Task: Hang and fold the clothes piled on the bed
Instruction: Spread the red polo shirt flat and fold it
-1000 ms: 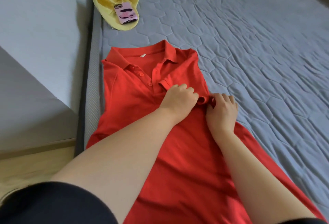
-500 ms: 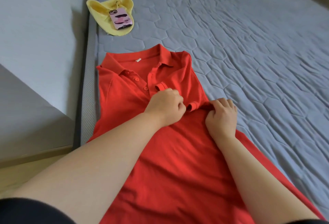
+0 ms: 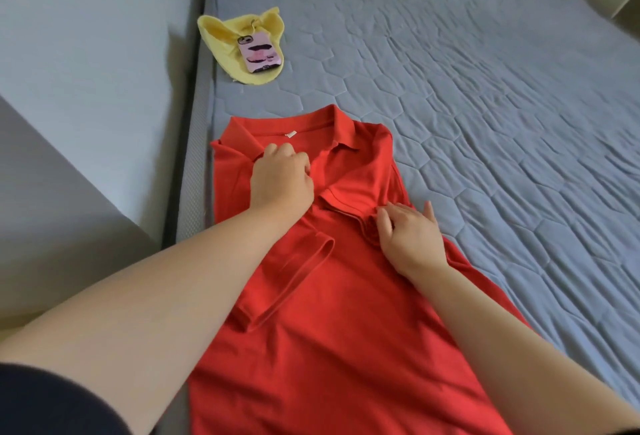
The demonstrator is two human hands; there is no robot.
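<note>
A red polo shirt [image 3: 346,313] lies face up along the left side of the grey quilted bed [image 3: 485,105], with its collar at the far end. Both short sleeves are folded inward over the chest. My left hand [image 3: 282,180] rests at the collar and button placket, its fingers curled into the fabric there. My right hand [image 3: 410,237] lies on the shirt's right side with its fingers spread. Its thumb is beside the bunched cuff of the folded right sleeve.
A yellow garment [image 3: 235,43] sits near the bed's far left corner with a pink-cased phone [image 3: 259,55] on top of it. A grey upholstered panel [image 3: 97,71] runs along the bed's left edge. Bare mattress stretches to the right of the shirt.
My left hand moved from the right sleeve's cuff up and left to the collar. The left sleeve now shows folded across the chest. My right hand's fingers uncurled and spread.
</note>
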